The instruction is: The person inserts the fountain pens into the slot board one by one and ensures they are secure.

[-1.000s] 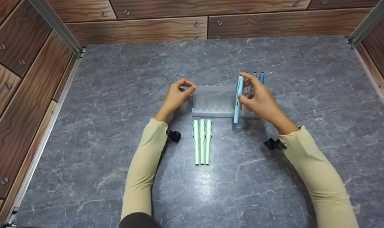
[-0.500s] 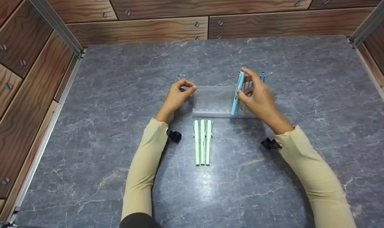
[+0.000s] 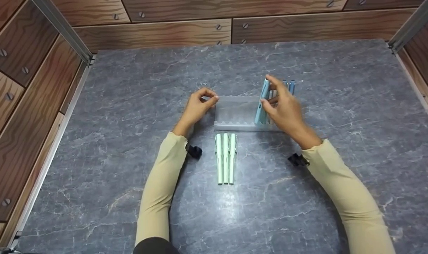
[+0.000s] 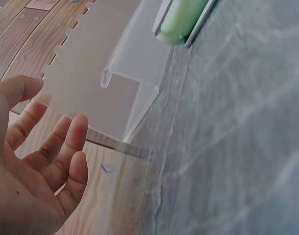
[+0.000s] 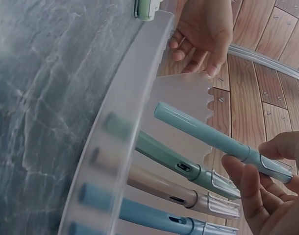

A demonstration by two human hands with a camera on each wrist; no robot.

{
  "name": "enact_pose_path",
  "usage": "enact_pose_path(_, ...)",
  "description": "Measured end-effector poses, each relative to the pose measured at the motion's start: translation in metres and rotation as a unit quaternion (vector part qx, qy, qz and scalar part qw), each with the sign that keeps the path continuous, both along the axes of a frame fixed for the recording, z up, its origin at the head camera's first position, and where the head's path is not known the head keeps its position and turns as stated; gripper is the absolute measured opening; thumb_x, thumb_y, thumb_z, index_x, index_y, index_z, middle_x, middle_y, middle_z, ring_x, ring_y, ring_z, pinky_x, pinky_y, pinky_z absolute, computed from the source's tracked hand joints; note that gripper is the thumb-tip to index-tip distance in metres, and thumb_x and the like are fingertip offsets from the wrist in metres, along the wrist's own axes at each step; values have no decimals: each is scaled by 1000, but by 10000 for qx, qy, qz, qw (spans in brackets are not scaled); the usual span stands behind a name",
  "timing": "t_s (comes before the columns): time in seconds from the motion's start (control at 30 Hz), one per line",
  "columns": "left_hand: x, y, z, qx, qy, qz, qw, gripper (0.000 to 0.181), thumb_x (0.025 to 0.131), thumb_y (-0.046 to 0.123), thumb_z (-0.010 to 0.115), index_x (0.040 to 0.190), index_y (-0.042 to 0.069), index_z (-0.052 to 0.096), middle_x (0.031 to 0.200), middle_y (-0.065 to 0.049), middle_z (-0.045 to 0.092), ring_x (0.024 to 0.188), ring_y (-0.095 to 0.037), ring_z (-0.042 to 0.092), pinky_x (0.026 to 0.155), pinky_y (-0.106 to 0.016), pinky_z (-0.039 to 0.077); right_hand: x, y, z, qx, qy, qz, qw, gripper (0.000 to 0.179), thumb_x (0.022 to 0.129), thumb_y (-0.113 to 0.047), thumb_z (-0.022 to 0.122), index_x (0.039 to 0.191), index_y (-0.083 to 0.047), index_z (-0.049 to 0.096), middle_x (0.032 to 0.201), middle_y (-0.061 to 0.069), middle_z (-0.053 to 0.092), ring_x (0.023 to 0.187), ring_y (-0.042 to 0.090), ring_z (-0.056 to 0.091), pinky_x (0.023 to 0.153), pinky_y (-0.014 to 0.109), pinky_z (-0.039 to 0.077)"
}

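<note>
A translucent pen stand [image 3: 238, 110] with notched edges lies in the middle of the table. My left hand [image 3: 198, 106] pinches its upper left corner between thumb and index finger, the other fingers loosely bent in the left wrist view. In my right hand [image 3: 287, 109] a light blue pen [image 5: 201, 129] is pinched by its cap end, tilted over the stand. Beside it in the right wrist view, a green pen [image 5: 169, 157], a beige pen [image 5: 157, 187] and a blue pen [image 5: 152, 216] lie in the stand, lower ends blurred behind its front lip.
Three pale green pens [image 3: 225, 158] lie side by side in front of the stand on the grey marbled table [image 3: 129, 98]. Wood-patterned panels [image 3: 164, 33] border the table at the back and sides.
My right hand has moved a little left with the light blue pen. The pen's lower end has gone from in front of the stand to over its front lip. My left hand stays put.
</note>
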State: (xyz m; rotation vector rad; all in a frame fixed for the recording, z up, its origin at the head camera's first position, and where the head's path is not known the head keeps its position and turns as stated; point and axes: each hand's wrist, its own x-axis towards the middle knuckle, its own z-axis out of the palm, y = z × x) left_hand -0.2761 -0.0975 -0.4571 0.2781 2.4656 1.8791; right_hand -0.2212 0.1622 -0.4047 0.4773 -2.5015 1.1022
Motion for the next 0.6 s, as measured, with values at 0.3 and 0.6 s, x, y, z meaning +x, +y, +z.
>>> enact_pose_path(0.3,0,0,-1,33,-38,-23,10000,16,92,18,66,100,5,66,97,-6,64,80,-38,65,58,-22,46,-2,0,-10,95,74,-7,9999,58,89,-5,66,142,-9,42,112,20,62,80,31,69,69,42,56)
enact_pose_path(0.6,-1,0,0,27,-10,41,10000,17,91,19,67,99,4,66,95,-6,64,75,-32,65,57,-19,45,-3,-1,-14,92,49,-13,9999,60,87,-4,67,142,-9,43,112,20,63,79,30,69,69,41,56)
